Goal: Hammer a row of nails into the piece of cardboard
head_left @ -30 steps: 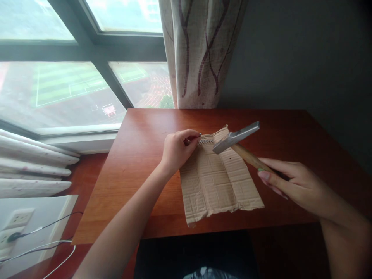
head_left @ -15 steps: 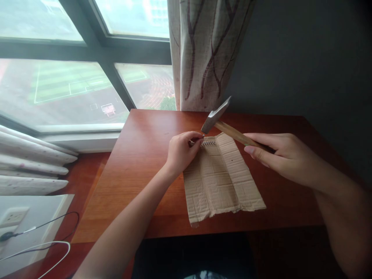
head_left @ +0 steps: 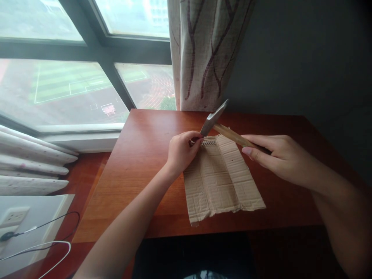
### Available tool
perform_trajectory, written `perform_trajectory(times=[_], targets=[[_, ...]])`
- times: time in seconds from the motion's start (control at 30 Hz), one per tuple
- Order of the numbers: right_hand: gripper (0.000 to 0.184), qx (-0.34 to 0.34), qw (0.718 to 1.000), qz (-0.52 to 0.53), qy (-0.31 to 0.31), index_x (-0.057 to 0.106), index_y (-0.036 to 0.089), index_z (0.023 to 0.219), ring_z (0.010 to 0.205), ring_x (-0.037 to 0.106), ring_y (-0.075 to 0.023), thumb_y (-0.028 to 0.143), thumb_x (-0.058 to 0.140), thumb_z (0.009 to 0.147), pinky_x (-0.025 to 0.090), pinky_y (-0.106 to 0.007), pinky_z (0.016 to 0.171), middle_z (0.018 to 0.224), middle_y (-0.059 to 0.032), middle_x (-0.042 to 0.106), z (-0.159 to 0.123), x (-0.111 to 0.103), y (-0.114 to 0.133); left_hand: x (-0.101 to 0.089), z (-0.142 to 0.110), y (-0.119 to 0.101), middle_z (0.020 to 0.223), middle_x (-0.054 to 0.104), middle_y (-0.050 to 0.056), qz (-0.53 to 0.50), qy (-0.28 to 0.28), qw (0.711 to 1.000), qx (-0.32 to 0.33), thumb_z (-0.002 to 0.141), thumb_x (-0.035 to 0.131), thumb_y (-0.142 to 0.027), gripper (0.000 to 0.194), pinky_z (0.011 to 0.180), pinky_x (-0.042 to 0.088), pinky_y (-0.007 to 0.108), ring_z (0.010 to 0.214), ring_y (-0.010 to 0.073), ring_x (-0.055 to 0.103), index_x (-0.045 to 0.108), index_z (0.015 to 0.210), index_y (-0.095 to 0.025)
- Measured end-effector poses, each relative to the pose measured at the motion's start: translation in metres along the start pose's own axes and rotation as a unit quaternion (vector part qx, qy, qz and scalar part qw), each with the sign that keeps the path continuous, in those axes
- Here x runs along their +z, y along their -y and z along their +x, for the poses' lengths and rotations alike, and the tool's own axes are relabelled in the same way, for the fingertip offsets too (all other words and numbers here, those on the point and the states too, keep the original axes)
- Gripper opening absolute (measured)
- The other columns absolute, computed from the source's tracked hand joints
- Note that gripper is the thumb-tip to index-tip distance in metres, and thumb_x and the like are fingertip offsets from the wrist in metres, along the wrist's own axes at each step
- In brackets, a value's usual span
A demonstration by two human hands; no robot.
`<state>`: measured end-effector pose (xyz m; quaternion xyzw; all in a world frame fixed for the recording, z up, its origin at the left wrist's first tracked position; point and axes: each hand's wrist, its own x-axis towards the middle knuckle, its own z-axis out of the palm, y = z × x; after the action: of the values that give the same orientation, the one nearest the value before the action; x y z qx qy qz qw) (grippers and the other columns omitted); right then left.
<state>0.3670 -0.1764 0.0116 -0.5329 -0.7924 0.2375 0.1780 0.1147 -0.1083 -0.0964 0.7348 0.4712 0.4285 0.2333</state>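
A creased piece of brown cardboard (head_left: 221, 180) lies flat on a reddish wooden table (head_left: 139, 170). My left hand (head_left: 181, 152) pinches a small nail at the cardboard's far left corner, beside a row of nails (head_left: 208, 142) stuck along that edge. My right hand (head_left: 279, 157) grips the wooden handle of a hammer (head_left: 222, 123). Its metal head hangs just above the pinched nail, close to my left fingertips.
A patterned curtain (head_left: 203, 54) hangs behind the table against a dark wall. A large window (head_left: 72, 77) fills the left side. A wall socket with cables (head_left: 17, 228) sits at the lower left, and the table's front edge is near my body.
The hammer swung from over the cardboard's middle up and left, and its head now sits lower, just above the nail. My left hand has kept its pinch at the corner.
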Motion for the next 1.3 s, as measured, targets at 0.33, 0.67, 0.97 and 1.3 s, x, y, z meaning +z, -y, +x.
perform_trajectory(times=[0.33,0.67,0.97,1.3], targets=[[0.037,0.004,1.000,-0.007,-0.006,0.072,0.033,0.135,0.107,0.074,-0.0324,0.046,0.055,0.105,0.058,-0.042,0.087,0.119,-0.0039,0.080,-0.0014,-0.0017,-0.0012,-0.0004,-0.0004,-0.0012,0.086,0.081,0.002,0.003,0.001,1.000,0.005,0.088,0.070,-0.020,0.010,0.068,0.055,0.028,0.070,0.0162,0.072,0.079,0.090,-0.022],[0.039,0.006,1.000,0.015,0.017,0.072,0.032,0.136,0.115,0.072,-0.0336,0.047,0.054,0.105,0.058,-0.045,0.094,0.122,-0.0044,0.079,-0.0003,-0.0009,-0.0019,-0.0015,-0.0026,-0.0011,0.085,0.081,0.001,0.004,-0.003,1.000,0.020,0.088,0.069,-0.021,0.008,0.067,0.055,0.027,0.073,0.0161,0.073,0.076,0.090,-0.023],[0.038,0.018,1.000,0.004,-0.010,0.072,0.032,0.135,0.099,0.075,-0.0290,0.047,0.055,0.105,0.057,-0.038,0.082,0.108,-0.0035,0.081,-0.0031,-0.0010,0.0005,-0.0006,-0.0023,-0.0005,0.085,0.081,0.001,0.002,-0.005,1.000,0.020,0.089,0.069,-0.021,0.009,0.068,0.055,0.027,0.070,0.0153,0.072,0.077,0.092,-0.023],[0.037,0.009,1.000,0.013,-0.002,0.072,0.033,0.136,0.112,0.074,-0.0321,0.044,0.055,0.105,0.058,-0.042,0.092,0.116,-0.0027,0.081,-0.0011,-0.0017,0.0008,-0.0014,-0.0014,-0.0021,0.087,0.081,0.001,0.029,0.003,0.999,0.024,0.089,0.069,-0.020,0.008,0.067,0.053,0.026,0.073,0.0161,0.073,0.077,0.090,-0.022]])
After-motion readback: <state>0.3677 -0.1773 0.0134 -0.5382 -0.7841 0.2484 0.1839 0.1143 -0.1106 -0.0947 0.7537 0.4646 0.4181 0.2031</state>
